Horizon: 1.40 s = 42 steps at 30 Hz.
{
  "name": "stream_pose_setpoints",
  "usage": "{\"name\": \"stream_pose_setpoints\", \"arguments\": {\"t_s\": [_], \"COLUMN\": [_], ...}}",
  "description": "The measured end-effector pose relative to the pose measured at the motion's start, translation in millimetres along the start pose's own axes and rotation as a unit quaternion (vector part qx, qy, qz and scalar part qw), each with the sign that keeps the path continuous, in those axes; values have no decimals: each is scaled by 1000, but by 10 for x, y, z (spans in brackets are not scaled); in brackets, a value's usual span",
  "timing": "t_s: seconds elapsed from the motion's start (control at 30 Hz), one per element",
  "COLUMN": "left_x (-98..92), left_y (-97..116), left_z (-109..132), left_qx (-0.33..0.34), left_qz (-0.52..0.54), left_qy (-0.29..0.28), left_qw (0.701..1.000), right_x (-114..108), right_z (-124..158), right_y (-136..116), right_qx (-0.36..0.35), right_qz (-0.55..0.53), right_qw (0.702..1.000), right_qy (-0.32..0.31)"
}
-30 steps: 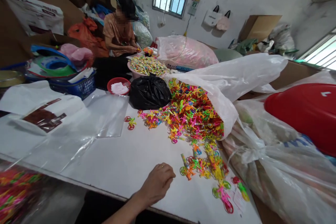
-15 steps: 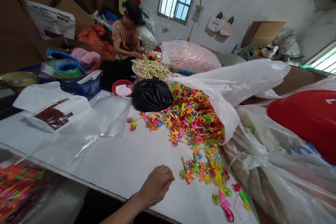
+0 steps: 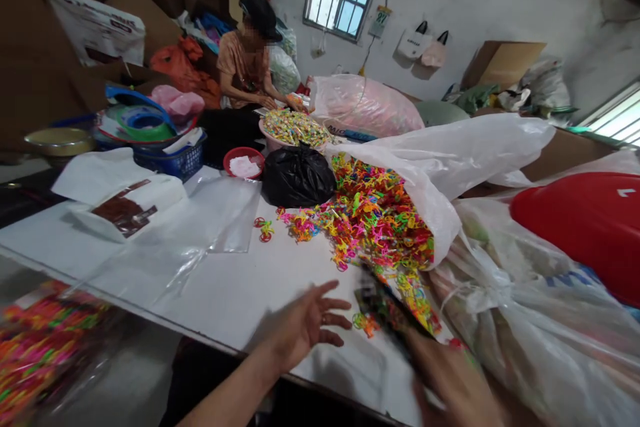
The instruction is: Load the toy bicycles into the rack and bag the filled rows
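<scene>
My left hand [image 3: 310, 320] is raised over the white table [image 3: 220, 293], fingers spread, nothing in it. To its right, my right hand [image 3: 450, 373] is smeared by motion and grips a dark, thin, flat phone-like thing [image 3: 383, 303], tilted above the table. Its exact kind is blurred. Beneath and behind it lie small bright plastic toys with wheels, like little bicycles [image 3: 370, 213], spilling in a heap from a white plastic sack [image 3: 440, 227]. A few lie loose nearer the hands, partly covered by the dark thing.
A black plastic bag [image 3: 299, 177], a red bowl [image 3: 244, 163] and clear plastic sheeting [image 3: 225, 213] lie further back. A person [image 3: 250, 60] works behind a heaped basin [image 3: 295, 130]. Stuffed sacks and a red object [image 3: 580, 230] crowd the right side.
My right hand has come into view from the lower right with the dark flat thing. My left hand has gone from loosely curled to spread. The view has shifted slightly.
</scene>
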<state>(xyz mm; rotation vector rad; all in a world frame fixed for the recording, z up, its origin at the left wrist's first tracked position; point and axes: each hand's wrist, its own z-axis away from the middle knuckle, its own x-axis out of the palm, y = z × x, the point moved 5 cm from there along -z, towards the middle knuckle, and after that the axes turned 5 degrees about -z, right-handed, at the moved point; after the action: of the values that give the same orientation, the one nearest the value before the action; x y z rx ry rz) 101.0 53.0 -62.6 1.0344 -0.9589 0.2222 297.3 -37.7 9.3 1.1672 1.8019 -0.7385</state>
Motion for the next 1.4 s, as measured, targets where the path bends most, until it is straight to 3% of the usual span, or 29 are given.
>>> {"name": "stream_pose_setpoints", "arguments": {"t_s": [0.03,0.1,0.17,0.2,0.23,0.3,0.37,0.43,0.5,0.6,0.63,0.67,0.73,0.77,0.83,0.93,1.0,1.13,1.2,1.27,1.4], "left_x": [-122,-492,-853,-982,-1078,-1175,-1201,-1224,-1291,-1311,-1264,-1196,-1011,-909,-721,-574,-531,-446,-411,-394,-399], "left_y": [157,424,556,564,537,417,287,241,377,882,1059,1210,1418,1448,1385,1170,1040,942,940,936,933], "left_z": [89,296,480,535,562,541,467,404,406,474,461,409,229,110,-82,-119,-28,168,235,287,369], "left_qx": [4,15,3,-8,-19,-33,-34,-24,17,110,133,145,155,140,106,73,47,-10,-32,-42,-27], "left_qz": [51,73,28,7,-9,-31,-63,-131,-257,-449,-481,-495,-503,-504,-490,-474,-478,-495,-505,-506,-499], "left_qy": [29,128,200,212,220,231,249,268,322,436,452,448,405,360,267,211,195,138,115,103,95], "left_qw": [998,989,979,977,975,972,966,954,911,772,740,730,747,772,823,852,855,858,855,855,861], "right_x": [220,609,841,917,981,1117,1316,1567,1723,1665,1601,1534,1406,1347,1248,1206,1251,1340,1345,1338,1330], "right_z": [-248,-708,-1115,-1316,-1526,-1976,-2333,-2560,-2661,-2603,-2530,-2438,-2228,-2122,-1934,-1722,-1602,-1378,-1295,-1243,-1184], "right_y": [-314,-800,-1076,-1094,-1031,-668,-316,-125,-89,-230,-305,-389,-559,-634,-737,-764,-757,-866,-959,-1047,-1180], "right_qx": [-67,-112,-155,-159,-146,-16,90,141,153,114,95,73,34,20,11,57,102,137,128,120,117], "right_qz": [-31,-67,-141,-174,-198,-161,-108,-67,-51,-77,-96,-122,-185,-215,-266,-351,-438,-605,-641,-660,-688], "right_qw": [996,980,952,941,937,968,977,968,964,980,982,982,973,966,951,913,854,671,606,574,552], "right_qy": [-44,-148,-221,-243,-248,-192,-162,-197,-210,-146,-130,-124,-136,-144,-155,-199,-263,-407,-452,-469,-455]}}
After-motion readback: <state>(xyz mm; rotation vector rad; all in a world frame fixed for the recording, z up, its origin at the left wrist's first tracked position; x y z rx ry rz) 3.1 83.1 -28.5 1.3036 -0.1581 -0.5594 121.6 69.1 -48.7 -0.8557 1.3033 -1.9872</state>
